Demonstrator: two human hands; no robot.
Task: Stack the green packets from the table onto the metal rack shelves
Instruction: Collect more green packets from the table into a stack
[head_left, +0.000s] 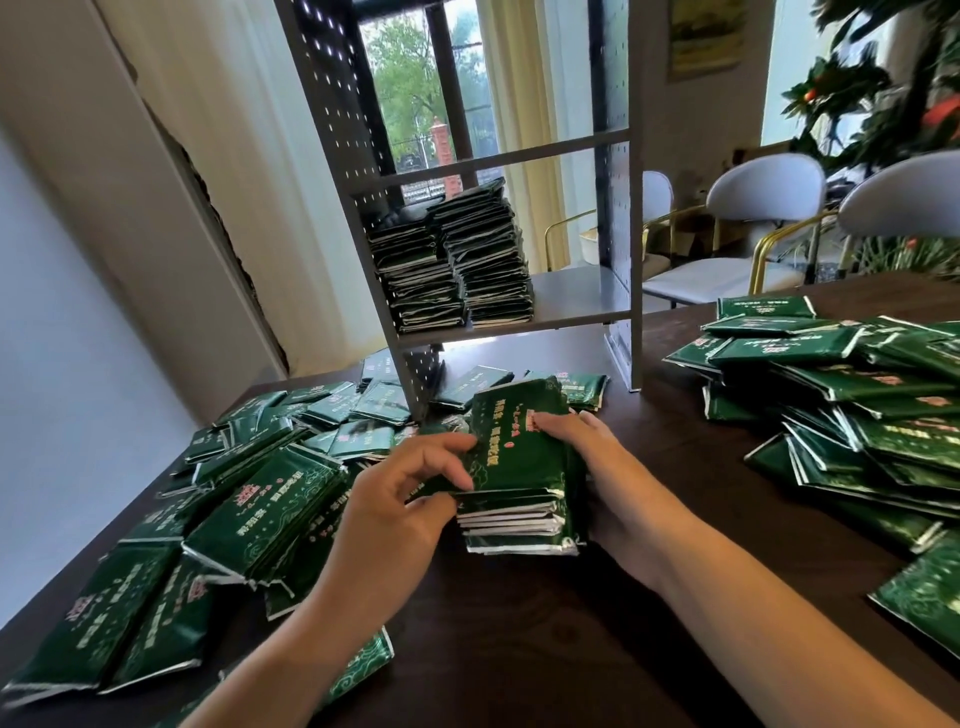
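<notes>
A stack of several green packets (519, 467) sits on the dark table (545, 623) in front of the metal rack (576, 291). My right hand (608, 467) grips the stack's right side, with its thumb on the top packet. My left hand (400, 499) pinches the stack's near left corner with curled fingers. Two tall piles of green packets (457, 265) stand on the left half of the rack's lower shelf. Loose green packets (249, 493) are heaped on the table to the left, and a second heap of packets (857, 405) lies to the right.
The right half of the rack's lower shelf (576, 296) is bare, and the shelf above (493, 161) holds nothing. White chairs (769, 208) and a plant (883, 93) stand behind the table on the right. A curtained window (426, 93) lies behind the rack.
</notes>
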